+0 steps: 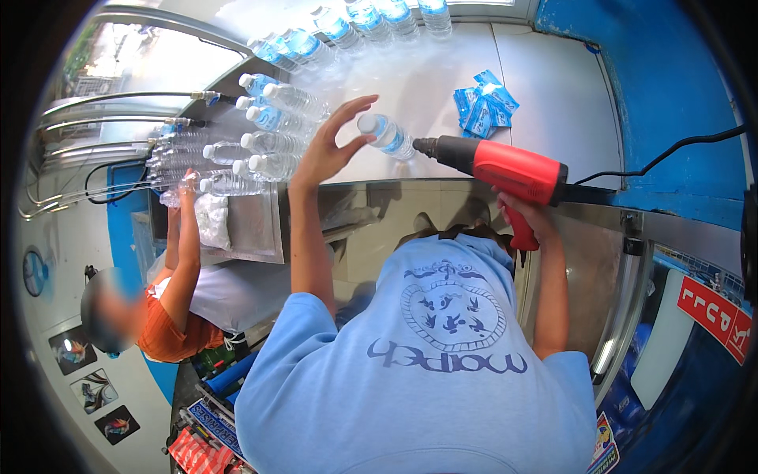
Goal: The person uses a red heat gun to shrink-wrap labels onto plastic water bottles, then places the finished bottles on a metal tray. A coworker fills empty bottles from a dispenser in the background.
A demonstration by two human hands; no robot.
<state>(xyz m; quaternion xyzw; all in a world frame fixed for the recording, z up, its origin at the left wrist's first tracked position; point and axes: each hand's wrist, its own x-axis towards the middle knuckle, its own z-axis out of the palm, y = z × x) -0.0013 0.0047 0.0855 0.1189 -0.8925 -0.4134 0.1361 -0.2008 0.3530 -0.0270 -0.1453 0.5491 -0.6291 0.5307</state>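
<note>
My right hand [527, 220] grips the handle of a red and black heat gun [515, 169]. Its dark nozzle points left, right up against the side of a clear water bottle [390, 137] with a white cap and a blue label band. Beside that bottle's cap, my left hand [335, 146] is open, thumb and fingers apart; whether the thumb touches the bottle I cannot tell. To the right of the bottle lies a loose pile of flat blue labels [485, 104] on the pale worktop [442, 71].
Several labelled bottles [367, 22] line the worktop's back edge. Capped bottles [276, 142] crowd the left side. A co-worker in an orange top [185, 320] handles bottles beneath filling hoses [118, 122]. The heat gun's black cord [663, 162] runs right, along a blue wall [655, 87].
</note>
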